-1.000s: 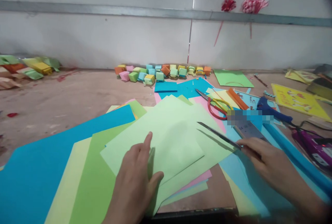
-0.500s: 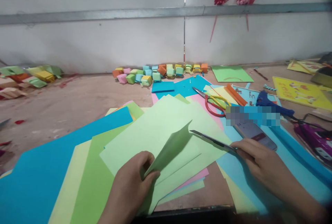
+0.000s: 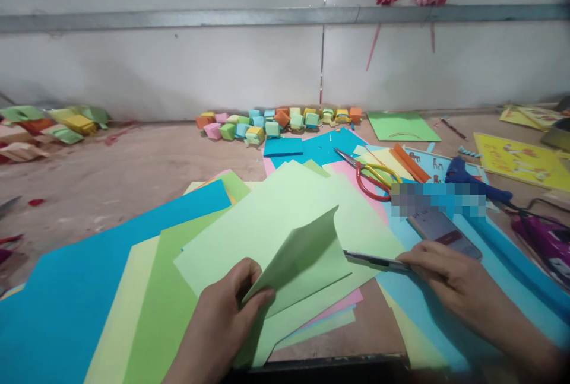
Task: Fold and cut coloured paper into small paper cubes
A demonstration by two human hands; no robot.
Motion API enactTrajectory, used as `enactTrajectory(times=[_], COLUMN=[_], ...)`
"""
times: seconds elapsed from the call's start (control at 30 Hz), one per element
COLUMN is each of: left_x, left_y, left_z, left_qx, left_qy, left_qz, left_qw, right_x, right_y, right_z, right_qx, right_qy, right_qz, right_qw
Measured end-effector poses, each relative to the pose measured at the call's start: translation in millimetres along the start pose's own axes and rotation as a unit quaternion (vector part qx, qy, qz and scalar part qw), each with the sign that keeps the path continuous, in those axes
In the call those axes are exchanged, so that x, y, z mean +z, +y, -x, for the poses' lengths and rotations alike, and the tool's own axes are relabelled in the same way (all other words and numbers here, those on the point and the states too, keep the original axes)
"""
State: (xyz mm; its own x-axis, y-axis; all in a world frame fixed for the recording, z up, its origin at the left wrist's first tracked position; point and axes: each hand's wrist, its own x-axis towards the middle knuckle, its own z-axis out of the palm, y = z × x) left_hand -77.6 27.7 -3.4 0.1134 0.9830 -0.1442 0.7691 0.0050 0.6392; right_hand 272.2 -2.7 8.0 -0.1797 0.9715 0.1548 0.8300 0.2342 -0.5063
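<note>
My left hand [image 3: 227, 319] pinches a folded pale green sheet of paper [image 3: 307, 259] at its near left end, thumb on top. The sheet's upper flap stands up from the fold. My right hand [image 3: 449, 277] grips a slim craft knife [image 3: 378, 260] by its near end. The knife lies nearly level, pointing left, and its tip meets the folded sheet's right edge; whether the tip is inside the fold is hidden. Beneath both is a larger pale green sheet [image 3: 253, 212], spread over other coloured sheets.
Scissors [image 3: 374, 179] with red and yellow handles, a phone [image 3: 445, 232] and a blue glue gun [image 3: 472, 179] lie to the right. Small folded paper boxes [image 3: 271, 129] line the wall. Blue sheets [image 3: 80, 277] cover the left. A purple device [image 3: 543, 241] sits far right.
The knife has moved down and its tip now sits at the folded sheet's right edge. The upper flap stands wider. The whole view has shifted slightly.
</note>
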Motion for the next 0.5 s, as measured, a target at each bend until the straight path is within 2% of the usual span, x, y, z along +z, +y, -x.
enactTrajectory(times=[0.17, 0.27, 0.33, 0.4, 0.5], left_x=[-5.5, -2.4, 2.2, 6.0, 6.2], left_y=[7, 2, -3, -7, -8], left_z=[1, 2, 2, 0, -6], left_qx=[0.008, 0.022, 0.034, 0.078, 0.217], left_qy=[-0.004, -0.003, 0.031, 0.087, 0.133], left_qz=[-0.012, -0.029, -0.038, -0.071, -0.149], left_qw=[1.0, 0.999, 0.998, 0.991, 0.956], right_x=[-4, -6, -5, -2, 7], right_y=[6, 8, 8, 8, 9], right_z=[1, 2, 3, 5, 7], right_qx=[-0.023, -0.032, -0.043, -0.061, -0.097], right_qy=[0.026, 0.009, -0.002, 0.002, 0.018], right_qz=[0.041, 0.047, 0.052, 0.069, 0.104], right_qw=[0.999, 0.998, 0.998, 0.996, 0.99])
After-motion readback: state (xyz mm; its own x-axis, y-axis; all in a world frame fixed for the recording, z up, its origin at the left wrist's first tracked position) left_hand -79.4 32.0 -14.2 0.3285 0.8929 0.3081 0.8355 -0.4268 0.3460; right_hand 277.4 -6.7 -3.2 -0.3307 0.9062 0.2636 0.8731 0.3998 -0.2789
